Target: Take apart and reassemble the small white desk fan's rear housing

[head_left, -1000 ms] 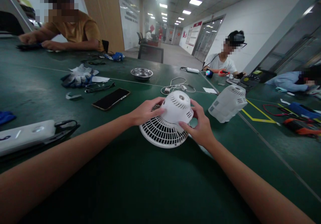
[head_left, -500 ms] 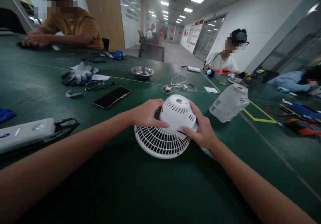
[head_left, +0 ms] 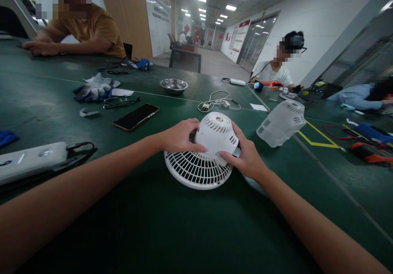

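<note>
A white vented plastic cover (head_left: 216,135) sits over the back of a round white fan grille (head_left: 196,174), which lies on the green table (head_left: 184,229). My left hand (head_left: 184,137) grips the cover's left side, thumb across its front. On the right side my right hand (head_left: 247,155) holds the same cover, with its thumb at the lower front edge. What lies between cover and grille is mostly hidden; a dark part shows beside my left fingers.
Beyond the hands lie a phone (head_left: 136,117), a steel bowl (head_left: 173,86) and a white cable (head_left: 219,104). A translucent white housing (head_left: 281,124) stands to the right. At left are gloves (head_left: 93,88) and a white device (head_left: 33,161). Other people sit around the table.
The cover has turned or tilted slightly, and my right thumb has shifted a little left with it. Both hands keep their hold. The whole view has shifted slightly.
</note>
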Demonstrator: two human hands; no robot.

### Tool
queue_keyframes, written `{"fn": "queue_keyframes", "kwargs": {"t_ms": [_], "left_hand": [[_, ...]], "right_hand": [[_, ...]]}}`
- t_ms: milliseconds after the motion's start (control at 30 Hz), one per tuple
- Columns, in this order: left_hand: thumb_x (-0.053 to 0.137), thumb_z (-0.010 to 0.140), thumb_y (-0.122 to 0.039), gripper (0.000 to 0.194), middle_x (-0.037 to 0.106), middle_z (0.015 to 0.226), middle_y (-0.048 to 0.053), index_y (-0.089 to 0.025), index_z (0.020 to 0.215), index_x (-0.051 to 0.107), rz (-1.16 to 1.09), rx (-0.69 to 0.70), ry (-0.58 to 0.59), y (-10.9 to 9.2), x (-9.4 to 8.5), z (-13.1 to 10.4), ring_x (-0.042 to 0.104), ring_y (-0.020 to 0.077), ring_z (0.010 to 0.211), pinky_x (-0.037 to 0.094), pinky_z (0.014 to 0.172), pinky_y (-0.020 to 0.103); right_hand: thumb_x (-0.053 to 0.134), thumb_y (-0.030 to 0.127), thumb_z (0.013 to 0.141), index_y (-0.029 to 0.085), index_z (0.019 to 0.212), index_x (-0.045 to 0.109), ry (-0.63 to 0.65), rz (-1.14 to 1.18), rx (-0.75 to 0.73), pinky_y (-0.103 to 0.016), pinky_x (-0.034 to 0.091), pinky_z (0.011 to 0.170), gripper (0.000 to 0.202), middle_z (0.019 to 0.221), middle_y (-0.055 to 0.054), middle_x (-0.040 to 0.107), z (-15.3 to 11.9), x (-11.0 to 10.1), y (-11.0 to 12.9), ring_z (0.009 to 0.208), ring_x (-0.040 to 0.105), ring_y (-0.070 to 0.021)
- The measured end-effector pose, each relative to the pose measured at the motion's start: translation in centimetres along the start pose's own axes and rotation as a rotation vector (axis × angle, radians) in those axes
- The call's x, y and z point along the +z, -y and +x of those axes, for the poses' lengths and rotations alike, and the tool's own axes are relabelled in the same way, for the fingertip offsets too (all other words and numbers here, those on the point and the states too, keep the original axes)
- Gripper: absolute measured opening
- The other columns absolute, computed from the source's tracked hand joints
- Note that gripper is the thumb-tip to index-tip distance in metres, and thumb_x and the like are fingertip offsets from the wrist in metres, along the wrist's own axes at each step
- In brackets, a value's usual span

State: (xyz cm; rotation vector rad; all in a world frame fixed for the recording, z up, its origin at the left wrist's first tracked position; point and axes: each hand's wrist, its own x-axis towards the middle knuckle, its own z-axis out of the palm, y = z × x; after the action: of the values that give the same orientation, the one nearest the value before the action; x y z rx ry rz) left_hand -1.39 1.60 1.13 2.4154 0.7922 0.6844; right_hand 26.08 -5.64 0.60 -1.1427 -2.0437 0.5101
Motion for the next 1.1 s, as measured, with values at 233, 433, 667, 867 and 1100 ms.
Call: {"fn": "queue_keyframes", "kwargs": {"t_ms": [233,433,667,867,1100], "left_hand": [[0.081,0.077,-0.066,0.067,0.067,0.129,0.018,-0.017,0.122,0.074,0.04,0.031,-0.018,0.3,-0.1,0.0,0.062,0.0377,0.118,0.047,0.105,0.055],[0.082,0.075,-0.068,0.073,0.065,0.136,0.017,-0.022,0.13,0.072,0.023,0.024,-0.004,0.9,-0.1,-0.1,0.059,0.039,0.124,0.045,0.108,0.055],[0.08,0.081,-0.058,0.087,0.062,0.147,0.018,-0.02,0.153,0.053,0.012,0.085,-0.036,0.3,-0.3,-0.2,0.059,0.0407,0.133,0.04,0.117,0.056],[0.088,0.072,-0.055,0.132,0.035,0.172,0.019,-0.028,0.172,0.006,-0.107,0.201,0.011,0.2,0.4,-0.5,0.045,0.0476,0.149,0.036,0.122,0.062],[0.089,0.071,-0.049,0.124,0.036,0.168,0.02,-0.031,0.167,0.012,-0.018,0.263,-0.116,-0.6,2.0,-0.4,0.052,0.0464,0.14,0.044,0.116,0.061]], "right_hand": [[0.083,0.045,0.084,0.035,0.166,0.036,-0.028,-0.048,-0.02,-0.073,0.047,0.115,0.095,0.162,-0.009,0.054,-0.1,0.3,0.1,0.134,0.063,-0.0415],[0.084,0.048,0.083,0.037,0.166,0.035,-0.041,-0.088,-0.054,-0.074,0.043,0.119,0.097,0.164,-0.008,0.051,0.1,0.4,-0.1,0.142,0.058,-0.0427],[0.095,0.047,0.066,0.033,0.164,0.035,-0.093,-0.052,-0.002,-0.067,0.061,0.097,0.115,0.138,-0.012,0.072,-0.4,1.1,0.4,0.099,0.076,-0.0379],[0.078,0.037,0.088,0.03,0.166,0.026,0.062,0.17,0.032,-0.041,0.061,0.056,0.094,0.078,0.001,0.074,-1.3,0.8,0.2,0.057,0.065,-0.0221],[0.08,0.027,0.077,0.032,0.166,0.027,0.109,0.275,0.083,-0.034,0.058,0.051,0.103,0.079,0.002,0.072,-1.0,0.4,0.4,0.057,0.064,-0.0196]]}}
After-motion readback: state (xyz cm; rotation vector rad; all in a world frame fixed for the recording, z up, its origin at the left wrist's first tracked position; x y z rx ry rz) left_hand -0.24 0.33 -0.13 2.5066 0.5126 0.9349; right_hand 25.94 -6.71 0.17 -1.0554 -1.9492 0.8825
